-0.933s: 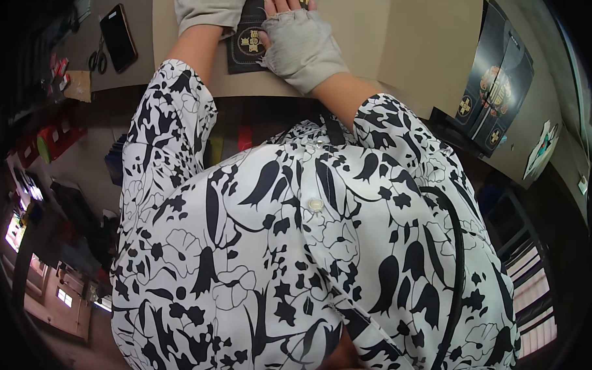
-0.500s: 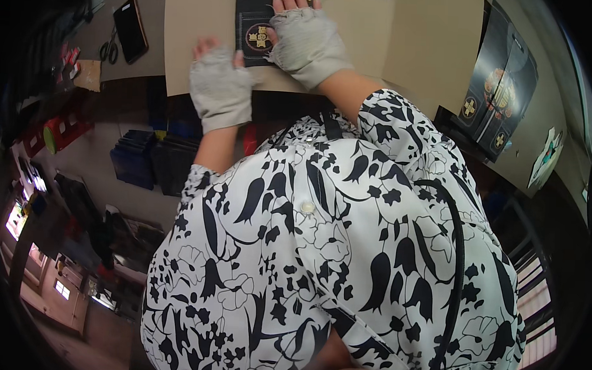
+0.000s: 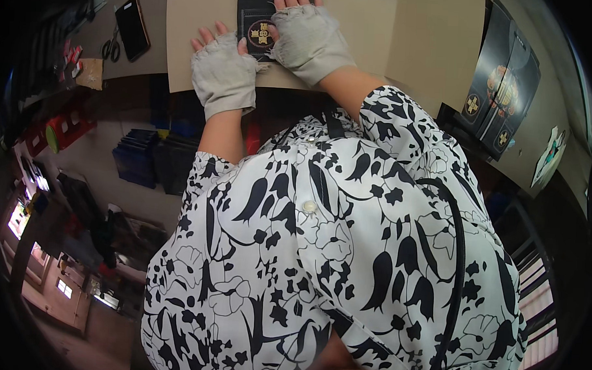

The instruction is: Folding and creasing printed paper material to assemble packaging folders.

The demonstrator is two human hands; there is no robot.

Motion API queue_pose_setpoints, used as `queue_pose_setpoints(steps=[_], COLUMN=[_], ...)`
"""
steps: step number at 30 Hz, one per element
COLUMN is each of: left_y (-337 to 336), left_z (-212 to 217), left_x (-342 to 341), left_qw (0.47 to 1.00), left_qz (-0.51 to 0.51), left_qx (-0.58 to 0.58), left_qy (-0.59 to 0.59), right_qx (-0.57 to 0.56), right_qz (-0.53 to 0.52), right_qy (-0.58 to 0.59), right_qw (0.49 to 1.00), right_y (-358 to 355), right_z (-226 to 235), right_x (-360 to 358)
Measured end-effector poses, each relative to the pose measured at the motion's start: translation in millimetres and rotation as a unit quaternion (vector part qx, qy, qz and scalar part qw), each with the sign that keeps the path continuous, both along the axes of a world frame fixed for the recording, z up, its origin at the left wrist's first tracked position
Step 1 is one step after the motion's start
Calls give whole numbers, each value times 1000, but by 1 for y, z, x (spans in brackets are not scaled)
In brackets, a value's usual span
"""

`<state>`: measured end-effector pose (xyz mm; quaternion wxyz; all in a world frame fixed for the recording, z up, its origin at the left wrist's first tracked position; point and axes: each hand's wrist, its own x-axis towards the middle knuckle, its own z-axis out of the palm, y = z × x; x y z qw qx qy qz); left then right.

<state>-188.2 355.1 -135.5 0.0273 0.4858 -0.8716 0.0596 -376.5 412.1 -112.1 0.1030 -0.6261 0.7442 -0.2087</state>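
Around our hands the brown cardboard sheet (image 3: 373,31) covers the tabletop, and on it lies the black card (image 3: 254,24) with a round gold emblem, running up out of view at the top edge. Well to the left of our left hand (image 3: 223,71) a dark phone (image 3: 133,28) lies on the bare table, with scissors (image 3: 109,48) just beside it and a small brown box (image 3: 90,73) nearer the table edge. Far to the right of our right hand (image 3: 309,40) a stack of black printed cards (image 3: 501,94) with gold emblems leans at the side. Our patterned black and white shirt (image 3: 346,252) fills the lower view and hides everything below the table edge.

Both hands wear grey fingerless gloves. Our left hand lies flat, palm down, fingers spread on the cardboard, touching the card's left edge. Our right hand presses flat on the card, fingers together and pointing away from us, its thumb beside the emblem; neither hand pinches anything.

Half a second ago our left hand was lower and further left, partly off the near edge of the cardboard; it has moved up beside the card, while our right hand has stayed on it
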Motion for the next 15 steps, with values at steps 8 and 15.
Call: queue_pose_setpoints(steps=[8, 15], left_y=[-27, -25], left_z=[8, -8], left_x=[12, -42], left_qw=[995, 990], left_qz=[-50, -6], left_qx=[87, 9], left_qy=[-22, 137], right_qx=[15, 6], right_qz=[0, 6], right_qy=[-38, 3], right_qw=[999, 1000], right_y=[-1, -3], right_z=[-6, -8], right_x=[-6, 1])
